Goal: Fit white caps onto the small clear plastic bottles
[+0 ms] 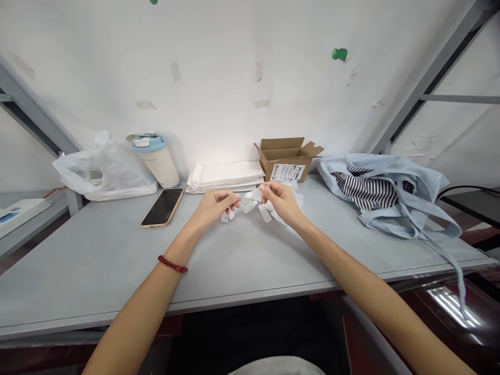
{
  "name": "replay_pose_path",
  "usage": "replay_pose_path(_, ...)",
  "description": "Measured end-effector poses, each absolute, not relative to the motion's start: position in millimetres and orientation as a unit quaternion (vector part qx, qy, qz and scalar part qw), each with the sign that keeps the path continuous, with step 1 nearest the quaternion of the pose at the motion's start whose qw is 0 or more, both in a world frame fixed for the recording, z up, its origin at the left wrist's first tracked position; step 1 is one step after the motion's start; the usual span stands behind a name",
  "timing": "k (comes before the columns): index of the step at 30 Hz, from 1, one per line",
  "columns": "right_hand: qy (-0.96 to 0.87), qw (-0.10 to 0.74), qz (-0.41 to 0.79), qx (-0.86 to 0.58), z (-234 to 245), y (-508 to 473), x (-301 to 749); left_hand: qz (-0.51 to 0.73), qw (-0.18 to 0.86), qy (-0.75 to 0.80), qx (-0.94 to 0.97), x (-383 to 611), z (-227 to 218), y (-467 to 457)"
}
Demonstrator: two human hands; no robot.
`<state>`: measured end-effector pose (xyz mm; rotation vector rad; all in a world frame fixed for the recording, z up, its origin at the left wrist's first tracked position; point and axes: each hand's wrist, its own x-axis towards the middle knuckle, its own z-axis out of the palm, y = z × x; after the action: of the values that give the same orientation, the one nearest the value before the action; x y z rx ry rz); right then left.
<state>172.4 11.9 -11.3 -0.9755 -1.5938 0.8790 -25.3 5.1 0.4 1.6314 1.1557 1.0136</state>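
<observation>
Head view: what are the hands doing?

"The right hand pinches a small translucent piece over the worktop. The left hand is just beside it, thumb and fingers drawn narrow; I cannot tell whether they grip anything."

"And around them?"

"Loose plastic pieces near both hands, with a white stack and an open cardboard box behind."

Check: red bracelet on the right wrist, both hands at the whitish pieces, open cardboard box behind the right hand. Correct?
Wrong wrist: the head view shows the red bracelet on the left wrist. The rest stands: left hand and right hand at the whitish pieces, open cardboard box behind the right hand.
</observation>
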Motion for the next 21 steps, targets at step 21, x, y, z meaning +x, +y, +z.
replay_pose_path(21, -0.770, 0.396, 0.304, -0.397, -27, 18, 171, 0.313, 0.264, 0.520, 0.749, -40, 8, 8)
